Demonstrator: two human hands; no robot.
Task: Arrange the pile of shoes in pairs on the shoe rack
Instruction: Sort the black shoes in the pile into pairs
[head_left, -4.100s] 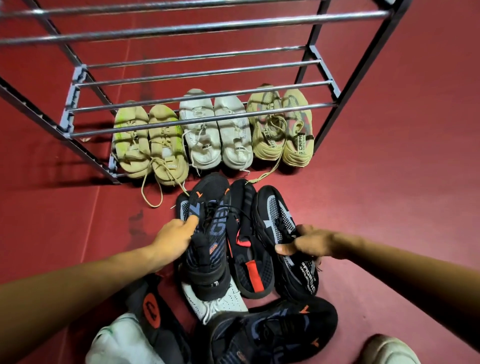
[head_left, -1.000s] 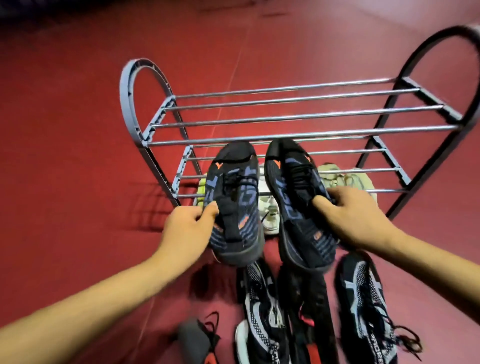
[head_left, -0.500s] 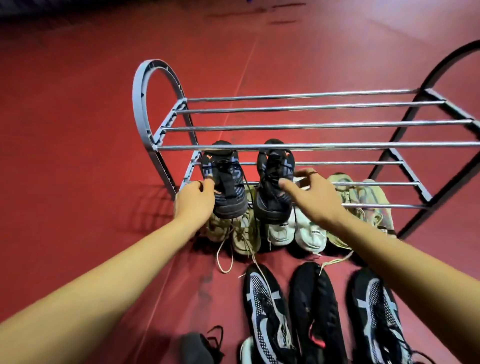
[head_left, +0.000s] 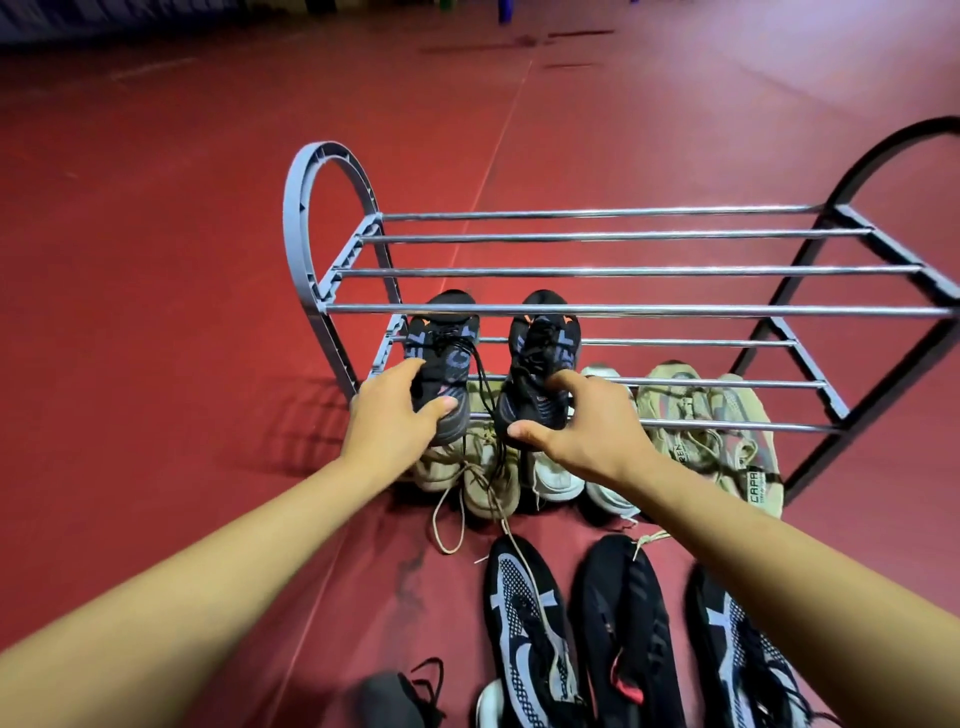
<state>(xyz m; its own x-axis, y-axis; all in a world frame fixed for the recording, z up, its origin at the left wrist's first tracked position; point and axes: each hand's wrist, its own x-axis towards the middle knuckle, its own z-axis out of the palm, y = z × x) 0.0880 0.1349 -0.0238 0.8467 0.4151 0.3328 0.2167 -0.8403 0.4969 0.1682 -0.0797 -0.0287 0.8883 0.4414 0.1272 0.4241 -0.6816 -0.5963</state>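
Note:
A grey metal shoe rack (head_left: 613, 310) with two tiers of chrome bars stands on the red floor. Two black sneakers with blue and orange marks rest on its middle bars at the left, toes pointing away. My left hand (head_left: 395, 415) grips the heel of the left black sneaker (head_left: 441, 343). My right hand (head_left: 576, 421) grips the heel of the right black sneaker (head_left: 543, 353). Below them at floor level sit a beige pair (head_left: 478, 467), a white pair (head_left: 561, 473) and a tan pair (head_left: 711, 431).
In front of the rack lie loose shoes: a black-and-white knit sneaker (head_left: 524, 634), a black shoe with red detail (head_left: 623, 639) and another black-and-white sneaker (head_left: 737, 654). A dark shoe (head_left: 400, 696) lies at the bottom edge. Loose laces trail across the floor.
Both hands lifted the black pair from the pile and carried it forward. The sneakers now rest on the rack's middle bars, pushed a little further in.

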